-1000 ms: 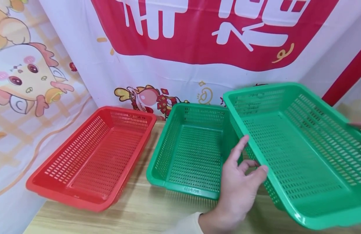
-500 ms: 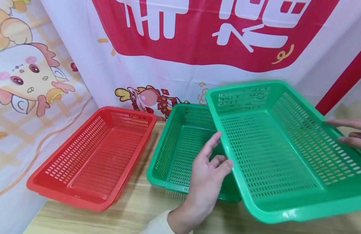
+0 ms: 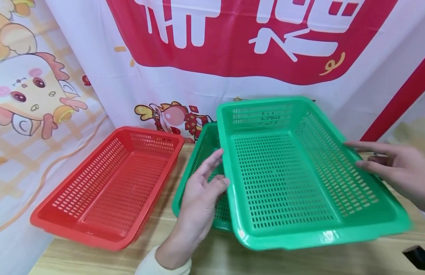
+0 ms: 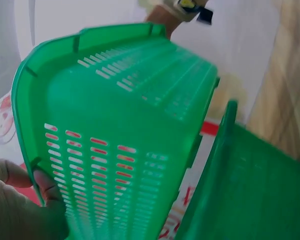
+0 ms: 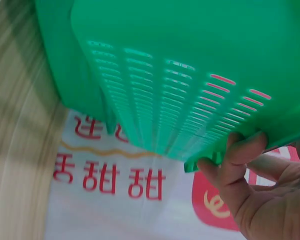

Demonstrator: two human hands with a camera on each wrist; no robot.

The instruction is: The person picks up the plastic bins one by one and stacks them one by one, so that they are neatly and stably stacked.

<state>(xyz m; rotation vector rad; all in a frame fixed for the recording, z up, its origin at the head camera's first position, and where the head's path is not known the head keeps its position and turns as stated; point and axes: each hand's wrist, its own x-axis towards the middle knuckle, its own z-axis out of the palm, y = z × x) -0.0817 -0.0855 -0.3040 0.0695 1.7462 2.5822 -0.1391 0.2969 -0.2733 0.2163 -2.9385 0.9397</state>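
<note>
A bright green plastic basket (image 3: 281, 172) is held in the air by both hands, one at each long side. My left hand (image 3: 198, 202) grips its left rim, thumb at the edge and fingers under it. On the right rim, my right hand (image 3: 394, 164) pinches the edge, with fingers curled below, as the right wrist view shows. Beneath it stands a darker green basket (image 3: 198, 168), its right part hidden by the held one. In the left wrist view, the raised basket (image 4: 110, 115) is apart from the lower green basket (image 4: 260, 185).
A red basket (image 3: 126, 187) stands on the wooden table (image 3: 157, 233) at the left. Behind the baskets hangs a printed cloth (image 3: 185, 84), with another cartoon cloth (image 3: 30, 99) on the left side. A small black object (image 3: 419, 256) shows at the lower right.
Both hands have carried the bright green basket leftward, over the darker green one, and it looks more level. More of my right hand has come into view. The red basket has stayed put.
</note>
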